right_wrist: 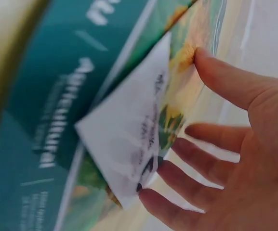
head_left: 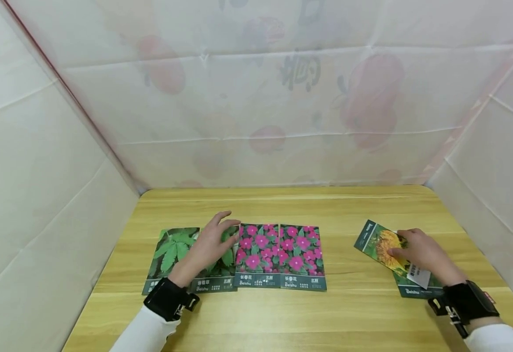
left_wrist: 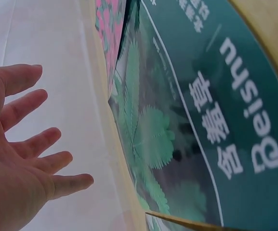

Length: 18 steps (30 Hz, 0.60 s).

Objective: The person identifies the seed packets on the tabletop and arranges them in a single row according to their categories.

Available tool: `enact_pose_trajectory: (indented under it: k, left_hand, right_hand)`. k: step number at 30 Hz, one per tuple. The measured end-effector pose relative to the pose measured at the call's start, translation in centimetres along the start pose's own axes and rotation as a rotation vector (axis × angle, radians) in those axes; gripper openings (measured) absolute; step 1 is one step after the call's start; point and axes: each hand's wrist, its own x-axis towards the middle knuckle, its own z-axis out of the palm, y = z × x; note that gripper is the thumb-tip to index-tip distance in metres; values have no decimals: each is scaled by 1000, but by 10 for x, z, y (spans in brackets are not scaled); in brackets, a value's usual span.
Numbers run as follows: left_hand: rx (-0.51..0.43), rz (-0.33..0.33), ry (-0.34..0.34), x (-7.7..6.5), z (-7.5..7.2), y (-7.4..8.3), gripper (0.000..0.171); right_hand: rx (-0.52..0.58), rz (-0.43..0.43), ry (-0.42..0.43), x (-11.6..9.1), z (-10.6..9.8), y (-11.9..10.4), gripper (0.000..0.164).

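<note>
My right hand [head_left: 421,252] is over a seed packet with a yellow flower [head_left: 388,247], which lies aslant across another packet [head_left: 415,288]. The thumb [right_wrist: 220,79] meets the flower picture, and the loosely spread fingers come up to the packet's edge beside a white label [right_wrist: 134,125]. My left hand [head_left: 208,249] hovers with spread fingers above a packet with green leaves [head_left: 217,283], holding nothing. A second green-leaf packet [head_left: 175,254] lies left of it. Two packets with pink flowers, a left one [head_left: 256,249] and a right one [head_left: 302,252], continue the row.
The packets lie on a wood-grain table [head_left: 256,322]. A pale printed sheet [head_left: 239,107] rises behind its far edge, and further sheets stand on the left [head_left: 41,195] and right [head_left: 498,166]. Each wrist wears a black strap with a camera.
</note>
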Motion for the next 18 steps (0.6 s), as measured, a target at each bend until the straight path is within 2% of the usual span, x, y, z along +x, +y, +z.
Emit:
enact_pose_trajectory:
  k: [7,11,14,18]
  left_hand:
    - [38,-7,14,-2,-4,-2,41]
    - [24,-15,4,-4,-3,-4,41]
    - [39,12,-36,-7,1,-3,43]
    - [130,110,-139,-11,11,1,48]
  right_hand:
    - [19,5,-73,14,-13,10,81]
    - [31,22,-96,20,-18,11,81]
    - [40,24,-108,22,-21,11,79]
    - [44,31,-112,25,-21,11,78]
